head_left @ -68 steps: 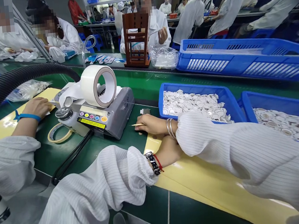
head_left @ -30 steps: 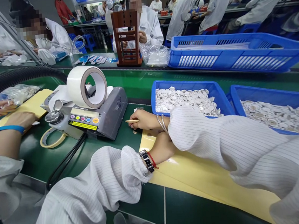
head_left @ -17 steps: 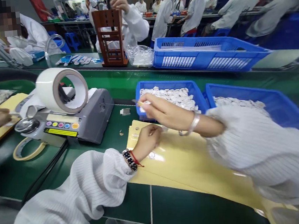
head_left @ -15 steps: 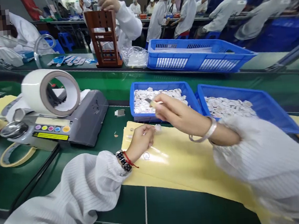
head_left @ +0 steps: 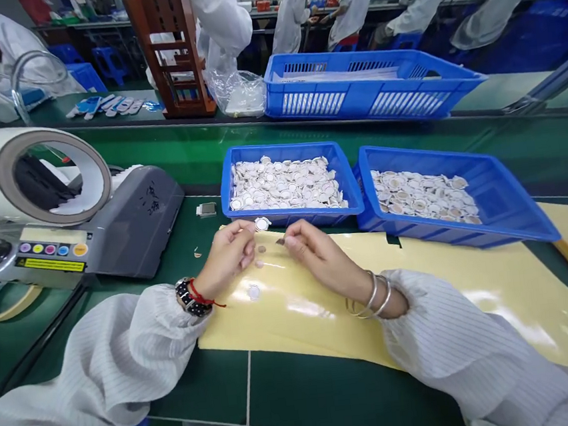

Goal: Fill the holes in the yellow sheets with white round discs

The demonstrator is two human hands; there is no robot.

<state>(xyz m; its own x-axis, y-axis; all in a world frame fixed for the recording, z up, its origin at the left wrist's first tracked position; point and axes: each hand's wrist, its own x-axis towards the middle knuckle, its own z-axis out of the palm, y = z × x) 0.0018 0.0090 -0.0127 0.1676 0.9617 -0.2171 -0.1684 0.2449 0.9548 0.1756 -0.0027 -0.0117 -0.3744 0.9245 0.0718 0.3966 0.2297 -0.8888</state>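
My left hand (head_left: 231, 250) pinches a small round white disc (head_left: 262, 224) at its edge, just in front of the left blue bin. To its right, my right hand (head_left: 313, 254) is closed on a small dark flat piece (head_left: 281, 241); its kind is too small to make out. Both hands are over a glossy yellow sheet (head_left: 321, 337). Another round disc (head_left: 254, 292) lies on the sheet below my left hand, and small brownish round bits (head_left: 261, 249) lie between the hands. Many white discs (head_left: 285, 179) fill the left bin.
The left blue bin (head_left: 294, 215) and right blue bin (head_left: 446, 231) stand behind the sheet. A grey tape dispenser (head_left: 139, 220) with a large white roll (head_left: 4, 179) is at left. A blue basket (head_left: 344, 110) sits on the ledge by a wooden stand (head_left: 176, 56). Co-workers are beyond.
My right hand has come down and left from in front of the bin to the sheet. My left hand has drawn up toward the bin's edge with its disc. The view has shifted.
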